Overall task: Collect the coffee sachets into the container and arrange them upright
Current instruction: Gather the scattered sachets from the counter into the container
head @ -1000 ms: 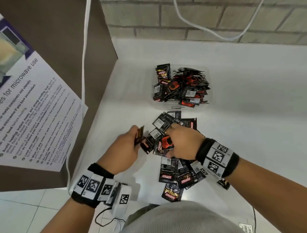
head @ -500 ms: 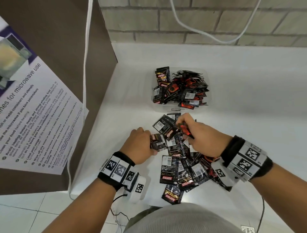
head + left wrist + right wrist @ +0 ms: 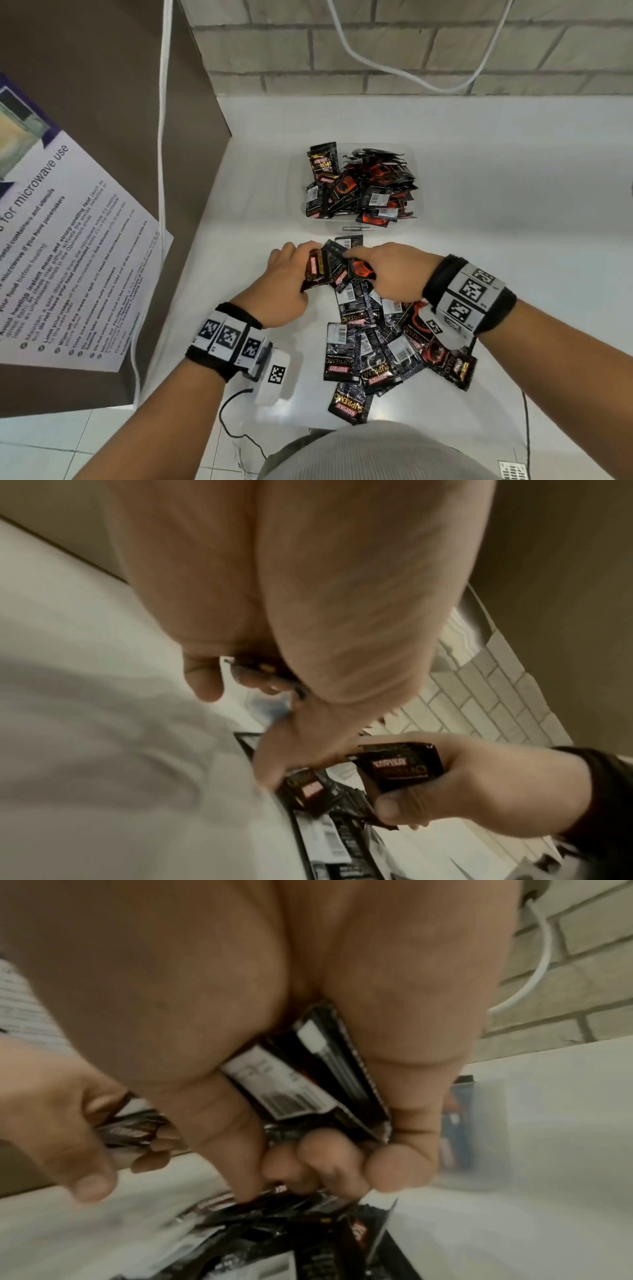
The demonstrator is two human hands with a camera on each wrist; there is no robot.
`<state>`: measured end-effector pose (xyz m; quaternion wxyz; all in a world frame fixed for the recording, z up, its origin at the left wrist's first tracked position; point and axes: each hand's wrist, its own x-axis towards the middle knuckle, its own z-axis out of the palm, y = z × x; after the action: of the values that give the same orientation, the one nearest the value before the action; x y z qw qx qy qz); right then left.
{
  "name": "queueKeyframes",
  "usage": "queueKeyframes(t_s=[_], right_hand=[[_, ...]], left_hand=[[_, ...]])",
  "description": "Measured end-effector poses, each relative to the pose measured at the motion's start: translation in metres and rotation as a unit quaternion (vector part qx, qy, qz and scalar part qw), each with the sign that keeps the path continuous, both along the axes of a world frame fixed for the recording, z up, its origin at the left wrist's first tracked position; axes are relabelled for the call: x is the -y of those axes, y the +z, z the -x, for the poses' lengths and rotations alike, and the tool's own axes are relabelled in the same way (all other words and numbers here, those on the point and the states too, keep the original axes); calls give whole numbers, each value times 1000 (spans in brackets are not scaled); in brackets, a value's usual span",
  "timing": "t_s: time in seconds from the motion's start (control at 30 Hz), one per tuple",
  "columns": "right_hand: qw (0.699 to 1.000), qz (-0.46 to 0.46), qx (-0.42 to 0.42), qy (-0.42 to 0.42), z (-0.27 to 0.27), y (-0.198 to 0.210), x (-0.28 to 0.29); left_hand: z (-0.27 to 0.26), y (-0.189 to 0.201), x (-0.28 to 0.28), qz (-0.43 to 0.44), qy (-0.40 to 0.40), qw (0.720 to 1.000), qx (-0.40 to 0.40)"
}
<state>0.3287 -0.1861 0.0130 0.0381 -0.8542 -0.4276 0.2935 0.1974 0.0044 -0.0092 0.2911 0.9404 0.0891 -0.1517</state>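
The head camera is looking steeply down from above onto the white tabletop (image 3: 479,171), facing the brick wall (image 3: 445,44) at the far edge. The left wrist camera is sitting very close under the left hand (image 3: 291,588), looking along it toward the right hand (image 3: 462,791). The right wrist camera is pressing just as near to the right hand's fingers (image 3: 397,1169). All three are sharing the loose sachets (image 3: 373,349).

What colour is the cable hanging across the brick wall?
White cable; clearest in the head view.
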Motion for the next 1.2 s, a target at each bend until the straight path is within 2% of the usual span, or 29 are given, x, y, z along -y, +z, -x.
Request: queueKeyframes(t_s=[0.1,0.23,0.43,0.5,0.63,0.73,0.83,0.93,1.1,1.2], right_hand=[[999,35,-8,37,3,4,0],[998,29,-24,40,4,2,6],[998,-56,16,-29,0,-6,-4],[996,-77,38,-29,-1,-9,-13],[993,-73,87,21,3,-16,-28],[991,-95,76,62,7,-17,-37],[993,-57,60,89,14,-20,-45],[995,-29,54,76,18,-25,-48],[996,-57,58,46,20,-23,-42],[996,-83,36,12,17,-14,-29]], left_hand=[[-14,-9,7,-30,-25,999,-4],[-22,-15,10,-58,-41,997,-13],[-6,-24,-2,-35,-14,999,-16],[-1,-25,-3,-9,0,1000,-19],[9,-18,-13,48,27,998,-8],[15,-16,-20,25,6,999,-26],[18,-17,-22,-5,7,1000,-24],[17,-17,-22,-21,-1,1000,-7],[14,-21,-19,-41,-58,997,8],[13,-22,-21,-46,-38,998,-8]])
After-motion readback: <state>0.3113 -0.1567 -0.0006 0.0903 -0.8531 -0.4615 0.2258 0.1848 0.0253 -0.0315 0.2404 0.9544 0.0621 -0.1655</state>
